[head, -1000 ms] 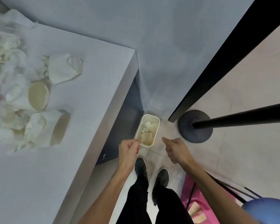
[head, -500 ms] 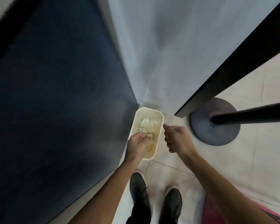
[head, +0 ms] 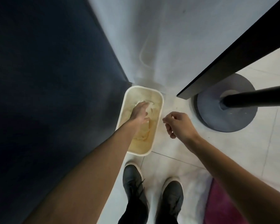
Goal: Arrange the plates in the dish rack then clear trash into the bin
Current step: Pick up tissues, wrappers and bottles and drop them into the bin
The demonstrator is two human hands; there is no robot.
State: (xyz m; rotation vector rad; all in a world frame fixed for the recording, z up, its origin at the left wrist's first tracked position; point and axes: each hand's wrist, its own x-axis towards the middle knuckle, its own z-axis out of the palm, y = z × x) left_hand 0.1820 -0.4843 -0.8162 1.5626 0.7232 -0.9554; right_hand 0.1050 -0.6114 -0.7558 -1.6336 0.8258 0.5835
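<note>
Bin, cream, rectangular, is set on the tiled floor, its left rim against the dark panel and its far end at the foot of the white wall. Trash is seen inside: crumpled white paper near the far end, paler yellowish pieces lower down towards the near end. Left hand is reached down into the bin from the near-left, forearm crossing the left rim. Its fingers are stretched out and slightly spread over the white paper, thumb apart on the right side. Nothing is seen pinched. The fingertips are motion-blurred, so contact with the paper cannot be told. Right hand is held outside the bin, just beside its right rim, above the floor. Its fingers are loosely curled under the palm and nothing is seen held in them. Two black shoes are planted side by side just short of the bin's near end. A round grey base with a black pole is seen at right, well clear of the bin. A black frame edge is run diagonally down to the floor between wall and base. A pink mat is partly seen at lower right, under the right forearm.
</note>
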